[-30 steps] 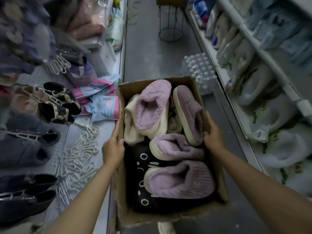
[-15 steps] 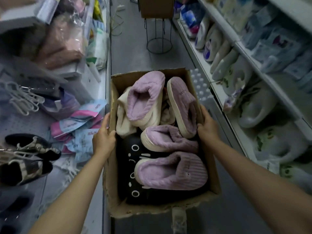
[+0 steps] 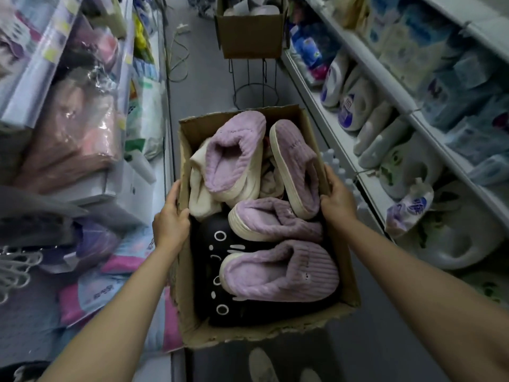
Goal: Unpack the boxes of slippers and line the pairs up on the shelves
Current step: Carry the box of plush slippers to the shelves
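An open cardboard box (image 3: 349,282) hangs in front of me above the aisle floor. It is packed with several fluffy lilac slippers (image 3: 278,271), a cream slipper (image 3: 198,186) and black slippers with white face marks (image 3: 212,238). My left hand (image 3: 170,219) grips the box's left wall, thumb over the rim. On the right wall, my right hand (image 3: 334,202) holds the rim next to a lilac slipper standing on its side.
Left shelf (image 3: 162,139) carries bagged pink slippers (image 3: 68,139), packets and white hangers (image 3: 13,271). The right shelves (image 3: 366,177) hold detergent bottles (image 3: 352,106). Ahead, a second cardboard box (image 3: 250,37) sits on a wire stand (image 3: 253,81). Grey aisle floor runs between.
I have carried the box forward along the aisle: the dark slippers on the left shelf have dropped out of view and the box on the wire stand is nearer. Both grips are unchanged.
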A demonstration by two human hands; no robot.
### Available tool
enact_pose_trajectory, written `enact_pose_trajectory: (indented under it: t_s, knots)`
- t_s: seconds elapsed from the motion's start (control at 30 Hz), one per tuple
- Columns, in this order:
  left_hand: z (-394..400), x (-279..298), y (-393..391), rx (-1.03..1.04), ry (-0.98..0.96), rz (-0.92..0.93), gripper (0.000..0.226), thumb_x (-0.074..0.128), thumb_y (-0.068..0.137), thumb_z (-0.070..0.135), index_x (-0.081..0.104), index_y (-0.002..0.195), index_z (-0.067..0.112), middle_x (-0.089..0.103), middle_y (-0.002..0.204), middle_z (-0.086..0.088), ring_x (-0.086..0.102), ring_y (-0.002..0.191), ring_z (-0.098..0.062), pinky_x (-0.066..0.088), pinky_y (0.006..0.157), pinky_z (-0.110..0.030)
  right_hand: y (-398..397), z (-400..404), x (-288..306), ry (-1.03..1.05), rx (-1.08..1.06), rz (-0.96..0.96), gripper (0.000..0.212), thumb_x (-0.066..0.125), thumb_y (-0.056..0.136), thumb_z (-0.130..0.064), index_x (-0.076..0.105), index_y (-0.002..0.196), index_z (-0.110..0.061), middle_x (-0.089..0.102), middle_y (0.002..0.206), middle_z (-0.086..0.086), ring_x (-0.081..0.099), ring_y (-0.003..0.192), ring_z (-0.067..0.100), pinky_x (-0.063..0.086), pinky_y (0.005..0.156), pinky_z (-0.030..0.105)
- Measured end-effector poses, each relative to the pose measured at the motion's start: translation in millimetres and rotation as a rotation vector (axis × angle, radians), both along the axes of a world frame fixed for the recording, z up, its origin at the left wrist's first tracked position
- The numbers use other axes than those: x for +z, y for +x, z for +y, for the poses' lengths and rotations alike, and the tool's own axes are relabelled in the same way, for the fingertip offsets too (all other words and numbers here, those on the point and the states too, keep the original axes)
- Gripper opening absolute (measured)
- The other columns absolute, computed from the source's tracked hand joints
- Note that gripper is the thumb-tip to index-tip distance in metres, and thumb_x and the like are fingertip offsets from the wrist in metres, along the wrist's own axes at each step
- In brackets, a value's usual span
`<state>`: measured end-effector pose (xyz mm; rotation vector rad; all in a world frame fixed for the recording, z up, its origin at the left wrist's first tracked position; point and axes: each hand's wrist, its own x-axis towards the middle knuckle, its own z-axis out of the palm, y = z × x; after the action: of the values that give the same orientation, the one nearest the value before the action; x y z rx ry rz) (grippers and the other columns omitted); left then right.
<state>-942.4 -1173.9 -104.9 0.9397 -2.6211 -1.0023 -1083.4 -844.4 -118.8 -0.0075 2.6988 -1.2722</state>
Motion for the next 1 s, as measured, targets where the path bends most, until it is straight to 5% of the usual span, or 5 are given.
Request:
enact_pose_trajectory:
  t_s: [0.1,0.27,0.43,0.73,1.0]
  knots:
    - [-20,8,-62,-0.001,-0.020,-0.021,0.074,0.057,0.087,0.007,0.037,0.150,0.041,0.059,0.069,-0.009,0.061,0.078,-0.039,0.050,0.075,-0.045,-52,-20,11,0.063,-0.031,-0.001,0.076,0.044,0.089,0.000,0.028,0.151,-0.040,0.052,0.143,0.005,0.054,0.121,0.029,0.039,0.087,0.024]
    - [-52,9,-163,-0.023,0.006,-0.010,0.073,0.057,0.088,0.008,0.037,0.150,0.043,0.068,0.087,-0.013,0.064,0.084,-0.038,0.050,0.075,-0.041,-153,-48,-2,-0.012,-0.040,-0.024,0.076,0.045,0.087,-0.002,0.030,0.148,-0.044,0.057,0.138,0.002,0.057,0.119,0.026,0.045,0.095,0.034]
    - [-79,-2,-260,-0.067,-0.013,0.005,0.074,0.058,0.090,0.005,0.035,0.151,0.039,0.066,0.132,-0.005,0.064,0.110,-0.033,0.051,0.090,-0.041,-243,-77,-20,-0.045,-0.046,-0.054,0.075,0.046,0.088,-0.010,0.024,0.147,-0.051,0.061,0.131,0.007,0.061,0.111,0.031,0.051,0.094,0.047]
    - [-92,-39,-405,-0.152,0.022,-0.049,0.077,0.059,0.091,0.004,0.030,0.154,0.037,0.066,0.130,-0.012,0.064,0.111,-0.039,0.051,0.093,-0.045,-358,-86,-51,0.067,-0.128,-0.063,0.079,0.048,0.083,-0.009,0.026,0.148,-0.048,0.060,0.133,0.012,0.059,0.113,0.037,0.050,0.094,0.046]
    - [-19,-88,-474,-0.244,0.048,-0.147,0.077,0.057,0.094,0.009,0.025,0.155,0.043,0.071,0.114,-0.018,0.065,0.096,-0.043,0.052,0.085,-0.046,-397,-10,-91,0.150,-0.238,-0.079,0.082,0.048,0.083,-0.002,0.025,0.150,-0.045,0.055,0.140,0.008,0.057,0.115,0.035,0.049,0.092,0.039]
